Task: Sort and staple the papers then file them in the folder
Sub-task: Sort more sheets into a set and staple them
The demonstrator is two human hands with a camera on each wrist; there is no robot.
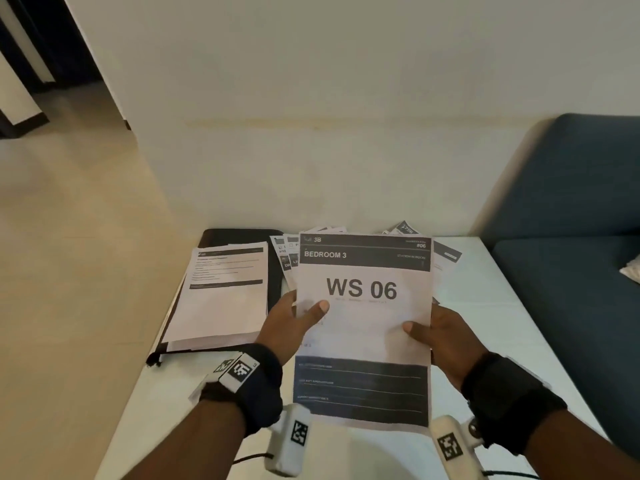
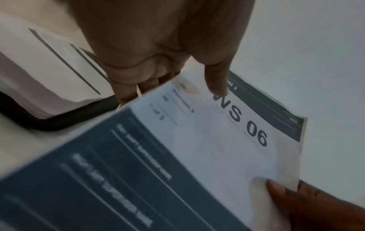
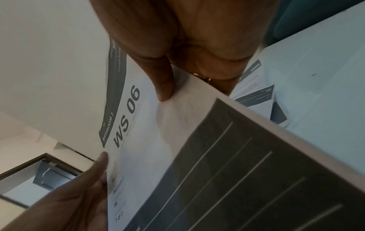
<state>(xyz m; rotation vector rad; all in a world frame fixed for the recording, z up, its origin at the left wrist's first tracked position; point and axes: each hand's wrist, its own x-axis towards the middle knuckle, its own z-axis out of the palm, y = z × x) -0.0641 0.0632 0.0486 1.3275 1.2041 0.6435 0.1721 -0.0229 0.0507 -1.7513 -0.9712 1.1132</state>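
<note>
A printed sheet marked "BEDROOM 3 / WS 06" is held up over the white table. My left hand pinches its left edge, thumb on the front. My right hand pinches its right edge the same way. A black folder lies at the table's back left with a stack of papers on it. Several loose sheets are fanned out behind the held page. No stapler is visible.
A dark blue sofa stands against the table's right side. A cream wall rises right behind the table. Tiled floor lies to the left, with a dark doorway at the far left.
</note>
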